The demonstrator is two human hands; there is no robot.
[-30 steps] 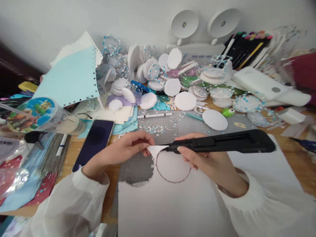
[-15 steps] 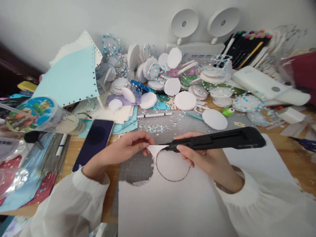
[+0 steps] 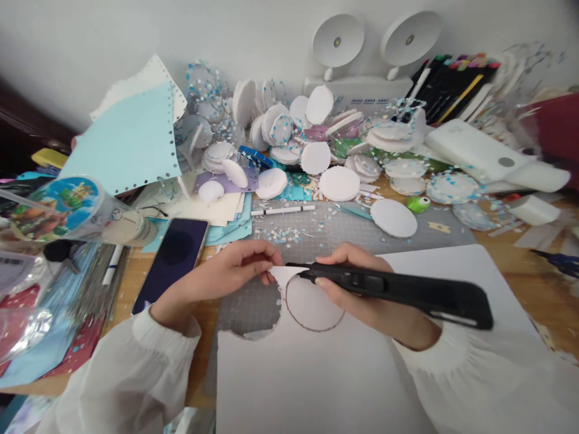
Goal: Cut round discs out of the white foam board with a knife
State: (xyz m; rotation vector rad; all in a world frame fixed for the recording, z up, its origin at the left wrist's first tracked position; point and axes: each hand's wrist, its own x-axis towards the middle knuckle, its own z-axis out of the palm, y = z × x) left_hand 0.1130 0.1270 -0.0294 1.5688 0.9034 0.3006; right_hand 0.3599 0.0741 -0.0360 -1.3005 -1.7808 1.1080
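A white foam board sheet (image 3: 307,380) lies in front of me, with a brown circle outline (image 3: 315,304) near its top edge. Left of that circle is a curved cut-out with ragged edges. My left hand (image 3: 242,265) pinches the narrow white corner of the sheet between thumb and fingers. In my right hand (image 3: 362,289) is a black utility knife (image 3: 407,294), its long handle slanting down to the right. The knife's dark tip meets the sheet at the top of the circle, close to my left fingertips. Where exactly the blade enters is hard to make out.
A grey cutting mat (image 3: 253,307) lies beneath the sheet, scattered with small paper bits. Many white discs (image 3: 340,184) are heaped behind. A phone (image 3: 172,265) and a plastic cup (image 3: 67,208) stand at left. A white disc (image 3: 393,218) lies beyond my right hand.
The knife's handle end has swung down toward me, and my right hand has turned with it. My left hand stays in place on the sheet's corner.
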